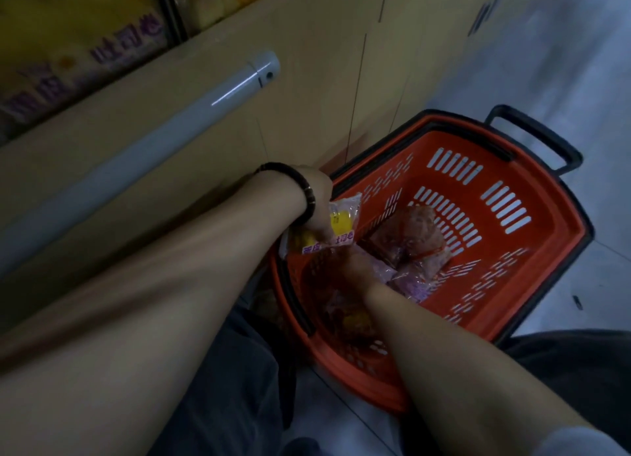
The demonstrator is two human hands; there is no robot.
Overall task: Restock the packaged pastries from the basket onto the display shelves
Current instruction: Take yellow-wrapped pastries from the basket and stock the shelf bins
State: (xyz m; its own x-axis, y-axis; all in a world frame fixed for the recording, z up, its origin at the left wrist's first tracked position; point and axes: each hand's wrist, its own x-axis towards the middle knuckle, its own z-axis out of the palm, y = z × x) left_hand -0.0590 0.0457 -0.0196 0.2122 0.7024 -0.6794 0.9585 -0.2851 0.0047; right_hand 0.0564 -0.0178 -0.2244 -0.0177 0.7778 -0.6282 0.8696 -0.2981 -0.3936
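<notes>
My left hand (319,201) grips a yellow pastry packet (343,221), long axis slanting up-right, at the basket (546,250) rim. My right hand (355,267) is among the pink packets (409,240) inside, its grip unclear.

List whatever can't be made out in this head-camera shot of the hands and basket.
1. Right hand: head view, motion blur and the pastry packs hide its fingers; grip unknown.
2. Left hand: most fingers hidden behind the yellow pack it holds.
3. Basket: pack count hidden under the right forearm.
4. Shelf stock: blurred, cut by the top-left edge.

Head view, close above basket (555,252)
</notes>
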